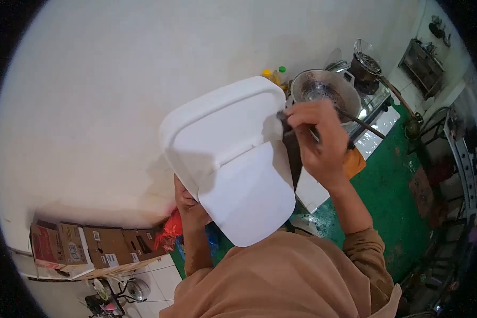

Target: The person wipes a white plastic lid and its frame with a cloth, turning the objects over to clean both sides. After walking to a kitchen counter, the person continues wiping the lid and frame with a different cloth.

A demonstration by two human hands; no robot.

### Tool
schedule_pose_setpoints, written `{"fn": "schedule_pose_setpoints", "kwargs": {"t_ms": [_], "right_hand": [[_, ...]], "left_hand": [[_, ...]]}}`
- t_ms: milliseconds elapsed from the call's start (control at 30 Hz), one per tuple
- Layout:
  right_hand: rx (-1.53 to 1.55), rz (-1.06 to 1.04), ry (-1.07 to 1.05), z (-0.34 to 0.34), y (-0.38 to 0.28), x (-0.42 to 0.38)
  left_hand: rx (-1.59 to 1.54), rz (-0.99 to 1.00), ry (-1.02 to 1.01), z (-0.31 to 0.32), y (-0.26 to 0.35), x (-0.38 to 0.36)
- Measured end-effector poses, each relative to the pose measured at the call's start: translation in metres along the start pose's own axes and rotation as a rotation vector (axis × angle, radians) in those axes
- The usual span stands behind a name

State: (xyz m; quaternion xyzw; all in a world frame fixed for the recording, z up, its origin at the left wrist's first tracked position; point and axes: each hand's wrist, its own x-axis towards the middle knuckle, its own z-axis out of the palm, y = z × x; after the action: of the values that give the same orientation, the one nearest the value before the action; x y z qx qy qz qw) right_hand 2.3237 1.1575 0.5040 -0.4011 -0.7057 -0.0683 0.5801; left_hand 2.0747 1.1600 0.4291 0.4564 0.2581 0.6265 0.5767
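A white plastic hinged lid [246,183] is held up in front of my chest, tilted. It has a raised rim, a crease across its middle and a rounded lower flap. My left hand [188,199] grips its lower left edge, with the fingers partly hidden behind it. At the upper right edge, my right hand [319,138] has thumb and fingertips pinched together, slightly blurred. A small dark thing [282,116] shows at those fingertips against the white edge. I cannot make out what it is.
Behind my right hand a large metal wok [331,87] sits on a stove, beside a pot with a strainer [367,61]. Capped bottles [282,76] stand by the wall. Cardboard boxes [103,245] are at lower left, near a red plastic bag [169,230]. The floor [379,212] is green.
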Motion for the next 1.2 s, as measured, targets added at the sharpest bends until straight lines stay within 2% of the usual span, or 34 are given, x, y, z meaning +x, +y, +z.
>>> {"fn": "schedule_pose_setpoints", "kwargs": {"t_ms": [67, 100, 133, 200, 233, 300, 333, 400, 467, 500, 567, 600, 700, 733, 800, 833, 900, 933, 1033, 1133, 1200], "right_hand": [[-0.06, -0.124, 0.155, -0.003, -0.007, 0.015], [-0.103, -0.234, 0.123, 0.0, -0.005, 0.021], [-0.108, -0.231, 0.128, 0.002, -0.005, 0.019], [-0.034, -0.379, -0.104, 0.008, -0.004, 0.015], [-0.06, -0.327, -0.187, 0.008, -0.009, 0.01], [-0.006, -0.279, -0.176, 0.013, 0.003, 0.001], [0.044, -0.232, -0.168, 0.012, 0.011, -0.003], [0.083, -0.174, -0.184, 0.007, 0.018, -0.007], [0.104, -0.011, -0.214, 0.001, 0.017, -0.008], [0.102, -0.013, -0.213, 0.0, 0.015, -0.008], [0.117, 0.007, -0.048, -0.002, 0.011, -0.01], [0.118, 0.007, -0.046, -0.002, 0.009, -0.014], [0.392, 0.386, 0.193, -0.007, 0.007, -0.032], [0.394, 0.385, 0.19, -0.008, 0.011, -0.038], [0.393, 0.593, 0.294, -0.011, 0.02, -0.053], [0.394, 0.592, 0.288, -0.014, 0.022, -0.061], [0.392, 0.707, 0.087, -0.017, 0.026, -0.083], [0.318, 0.653, 0.029, -0.013, 0.032, -0.095], [0.186, 0.549, -0.14, -0.011, 0.027, -0.115], [0.234, 0.683, -0.132, -0.005, 0.019, -0.113], [0.208, 0.668, -0.158, -0.005, 0.028, -0.105]], "left_hand": [[0.123, -0.026, 0.026, 0.01, 0.006, 0.0], [0.248, -0.047, 0.052, 0.012, 0.007, -0.001], [0.25, -0.049, 0.045, 0.007, 0.002, -0.002], [0.083, 0.05, 0.009, -0.009, -0.01, 0.0], [0.08, 0.059, 0.009, -0.012, -0.009, 0.003], [0.256, 0.105, -0.007, -0.016, -0.001, 0.004], [0.255, 0.108, 0.003, -0.01, 0.002, 0.003], [0.056, 0.099, 0.099, 0.003, 0.006, 0.003], [0.088, 0.103, 0.078, 0.0, 0.001, 0.005], [0.119, 0.106, 0.062, -0.002, 0.0, 0.006], [0.115, 0.058, 0.069, -0.001, 0.002, 0.008], [0.112, 0.008, 0.078, -0.002, 0.004, 0.01], [0.037, -0.035, 0.017, -0.014, 0.0, 0.015], [0.036, -0.033, 0.02, -0.012, -0.002, 0.015], [0.005, 0.066, -0.001, -0.004, -0.006, 0.016], [0.004, 0.068, 0.005, -0.005, -0.007, 0.019], [-0.1, -0.216, 0.236, -0.012, -0.015, 0.026], [-0.141, -0.264, 0.239, -0.018, -0.02, 0.031], [-0.299, -0.294, 0.172, -0.028, -0.036, 0.033], [-0.45, -0.325, 0.09, -0.029, -0.051, 0.025], [-0.554, -0.383, 0.002, -0.029, -0.06, 0.019]]}}
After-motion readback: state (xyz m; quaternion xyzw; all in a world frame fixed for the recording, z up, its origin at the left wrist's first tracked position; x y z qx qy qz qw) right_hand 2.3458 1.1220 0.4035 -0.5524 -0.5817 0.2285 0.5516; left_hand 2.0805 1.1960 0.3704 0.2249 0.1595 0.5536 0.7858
